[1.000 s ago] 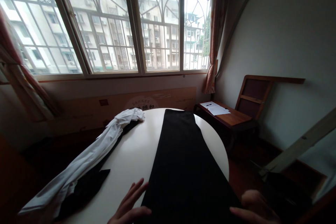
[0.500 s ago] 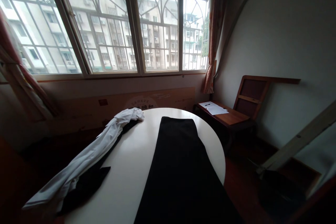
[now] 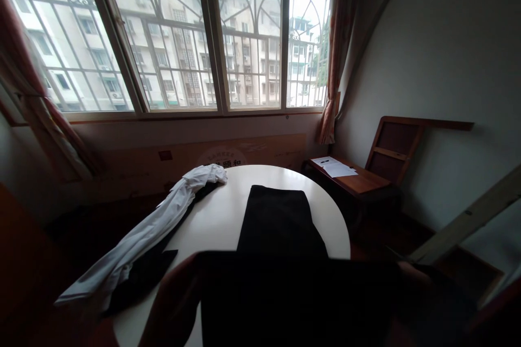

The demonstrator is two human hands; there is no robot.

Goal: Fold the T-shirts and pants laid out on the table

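Note:
Black cloth (image 3: 280, 217) lies lengthwise on the round white table (image 3: 211, 227), its far end flat near the far edge. Its near part is lifted and stretched wide between both hands. My left hand (image 3: 185, 276), dark and in shadow, grips the upper left corner of the raised black cloth. At the upper right corner my right hand (image 3: 413, 274) is closed on the same cloth; its fingers are dim. Whatever lies behind the raised part is hidden.
A white garment (image 3: 163, 217) and a black piece (image 3: 142, 282) hang over the table's left edge. At the right stands a low wooden bench (image 3: 370, 181) with papers (image 3: 334, 167) on it. Windows and curtains are behind; a slanted wooden beam (image 3: 472, 217) is at the right.
Both hands have come into view, holding up the near part of the black cloth, which lay lower before. The view has shifted slightly.

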